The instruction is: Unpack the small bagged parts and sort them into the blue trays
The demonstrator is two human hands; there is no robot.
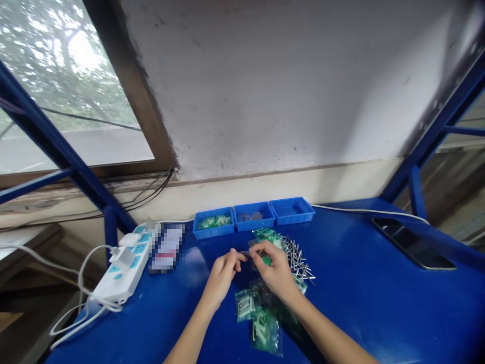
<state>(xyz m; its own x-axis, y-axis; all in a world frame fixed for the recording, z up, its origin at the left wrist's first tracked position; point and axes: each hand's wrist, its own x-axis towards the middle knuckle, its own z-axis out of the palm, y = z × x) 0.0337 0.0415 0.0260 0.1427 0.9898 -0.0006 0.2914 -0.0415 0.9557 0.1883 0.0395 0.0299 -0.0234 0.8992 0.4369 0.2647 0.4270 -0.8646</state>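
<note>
My left hand and my right hand meet over the middle of the table, fingers pinched close together. Between the fingertips is a small, thin, dark or see-through piece, too small to name. Just right of and partly behind my right hand lies a loose heap of thin metal rods or nails. Below the hands, small clear-and-green plastic packets lie on the table, with pale pieces inside. Another green packet lies behind my right hand, which partly hides it.
Three blue bins line the wall; the left holds green packets, the middle small brownish pieces. At left are a white power strip with cables and a blurred phone-like device. A dark phone lies right on the blue table.
</note>
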